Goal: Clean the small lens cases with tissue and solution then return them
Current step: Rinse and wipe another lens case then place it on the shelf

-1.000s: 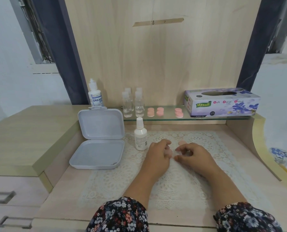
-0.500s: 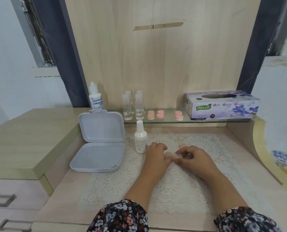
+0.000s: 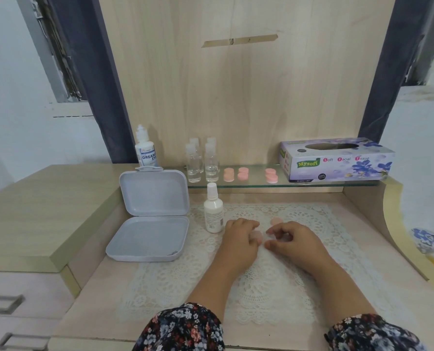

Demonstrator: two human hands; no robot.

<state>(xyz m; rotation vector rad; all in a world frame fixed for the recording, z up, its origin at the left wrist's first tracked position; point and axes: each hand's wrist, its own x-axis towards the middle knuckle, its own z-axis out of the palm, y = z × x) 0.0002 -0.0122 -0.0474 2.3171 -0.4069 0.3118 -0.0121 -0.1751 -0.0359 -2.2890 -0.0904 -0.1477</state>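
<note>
The left hand (image 3: 238, 243) and right hand (image 3: 295, 240) grip 1 small round pink lens case (image 3: 257, 235).

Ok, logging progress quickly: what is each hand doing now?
Left hand: pinching a small pink lens case.
Right hand: fingers curled at the same case.

Illumination is even, soft and moderately bright, with no single source identifiable. Shadows are faint: a narrow soft one lies under the open pale grey plastic hinged box (image 3: 150, 219), and another under the clear glass shelf (image 3: 256, 184). The shelf's front edge shows mild reflections. Wide-angle distortion bows the dark blue vertical frame strips (image 3: 104, 79) outward toward the edges. Detail is slightly soft throughout, softest at the corners; the floral sleeves (image 3: 185, 328) look blurred.
</note>
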